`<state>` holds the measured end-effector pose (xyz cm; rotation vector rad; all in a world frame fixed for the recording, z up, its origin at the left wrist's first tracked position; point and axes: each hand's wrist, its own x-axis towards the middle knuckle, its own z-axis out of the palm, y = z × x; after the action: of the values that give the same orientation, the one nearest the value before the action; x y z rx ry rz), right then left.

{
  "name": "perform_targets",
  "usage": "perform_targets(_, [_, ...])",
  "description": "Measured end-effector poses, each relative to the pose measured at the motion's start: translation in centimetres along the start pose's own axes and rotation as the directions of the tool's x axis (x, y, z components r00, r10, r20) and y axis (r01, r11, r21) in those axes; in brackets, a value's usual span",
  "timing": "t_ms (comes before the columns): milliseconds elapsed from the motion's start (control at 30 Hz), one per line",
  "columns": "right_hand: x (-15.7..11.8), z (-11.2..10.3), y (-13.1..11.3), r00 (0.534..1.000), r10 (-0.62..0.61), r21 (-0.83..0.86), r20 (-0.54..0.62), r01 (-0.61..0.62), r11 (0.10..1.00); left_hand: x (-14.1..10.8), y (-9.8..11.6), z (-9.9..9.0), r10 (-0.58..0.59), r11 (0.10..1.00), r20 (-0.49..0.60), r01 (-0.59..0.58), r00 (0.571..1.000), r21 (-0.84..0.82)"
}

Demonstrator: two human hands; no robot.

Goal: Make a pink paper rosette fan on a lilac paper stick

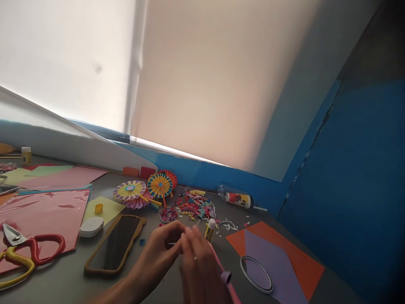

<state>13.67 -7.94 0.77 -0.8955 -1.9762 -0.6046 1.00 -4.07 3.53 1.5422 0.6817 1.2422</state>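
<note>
My left hand (156, 259) reaches in from the lower middle, its thumb and fingers pinched together. Close against it is my right hand (200, 266), slightly smeared by motion, with its fingers pressed together. A thin pale sliver shows between the hands, too small to name. From behind my right hand a pink paper strip (233, 292) runs down, with a small purple paper roll (226, 277) beside it. I cannot tell whether the strip is held. A glue stick (210, 230) stands just beyond my fingers.
Left lie a phone (117, 245), a white case (91, 227), scissors (30, 249) and a pink packet (47, 211). Behind are paper rosettes (160, 185), paper scraps (196, 205) and a glue bottle (238, 199). Right, a tape ring (256, 274) overlaps purple paper (278, 261) and orange paper (303, 261).
</note>
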Motion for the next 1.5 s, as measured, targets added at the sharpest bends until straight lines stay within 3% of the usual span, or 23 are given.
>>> perform_targets(100, [0.8,-1.3,3.6,1.0,0.005,-0.064,0.008,-0.004,0.998,-0.1,0.6,0.2,-0.006,0.997,-0.023,0.004,1.0,-0.075])
perform_targets(200, [0.9,-2.3,5.1,0.998,-0.051,-0.046,0.04,0.053,0.998,-0.3,0.9,0.5,0.044,0.999,-0.057,-0.043,0.997,0.02])
perform_targets(400, [1.0,-2.5,4.7,0.993,-0.058,0.013,0.099,0.057,0.998,-0.6,0.7,0.5,0.221,0.932,-0.036,-0.2,0.975,0.301])
perform_targets(567, [1.1,-2.4,4.7,0.99,-0.067,0.003,0.121,0.067,0.998,-0.7,0.4,0.1,0.377,0.781,0.006,-0.321,0.926,0.535])
perform_targets(833, [0.9,-2.6,4.1,0.976,-0.157,-0.201,0.153,0.186,0.962,-0.9,-0.3,0.1,0.456,0.66,0.11,-0.419,0.883,0.623])
perform_targets(967, [0.3,-2.0,4.0,0.989,-0.136,-0.171,0.067,0.145,0.975,-1.1,-0.2,0.2,0.431,0.664,0.126,-0.409,0.894,0.626])
perform_targets(1100, [0.2,-1.8,4.3,1.0,-0.025,0.018,-0.016,0.025,1.0,-1.1,0.2,0.3,0.392,0.715,0.114,-0.38,0.913,0.587])
perform_targets(1267, [0.8,-2.5,4.6,0.991,0.126,0.259,0.051,-0.135,0.956,-0.8,0.1,0.1,0.401,0.746,0.074,-0.373,0.913,0.552])
perform_targets(1500, [0.9,-2.3,4.6,0.997,0.076,0.217,0.026,-0.08,0.973,-0.8,0.0,0.2,0.403,0.746,0.096,-0.387,0.91,0.542])
